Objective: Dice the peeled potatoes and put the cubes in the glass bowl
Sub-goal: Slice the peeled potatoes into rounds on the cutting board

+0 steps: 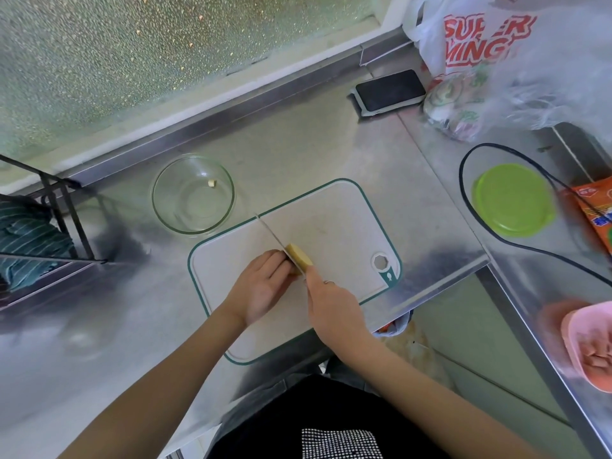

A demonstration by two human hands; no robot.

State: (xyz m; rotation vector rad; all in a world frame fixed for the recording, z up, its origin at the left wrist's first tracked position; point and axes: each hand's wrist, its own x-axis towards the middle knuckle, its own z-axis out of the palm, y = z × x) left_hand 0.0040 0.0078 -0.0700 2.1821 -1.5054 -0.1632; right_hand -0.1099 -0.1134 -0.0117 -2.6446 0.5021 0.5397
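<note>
A yellow peeled potato piece [299, 256] lies on the white cutting board [337, 226] with a green rim. My left hand [265, 286] holds the potato from its left side, fingers curled against it. My right hand [331, 301] grips the handle of a knife [273, 235]; the blade runs up and left across the potato, its edge in the piece. The glass bowl [193, 194] stands on the counter just beyond the board's left corner, with one small potato cube [212, 183] inside.
A black wire dish rack [63, 220] with a striped cloth is at the left. A phone [390, 90], plastic bags [477, 51], a green lid [513, 199], a black cable [463, 193], an orange packet and a pink dish [592, 346] lie to the right.
</note>
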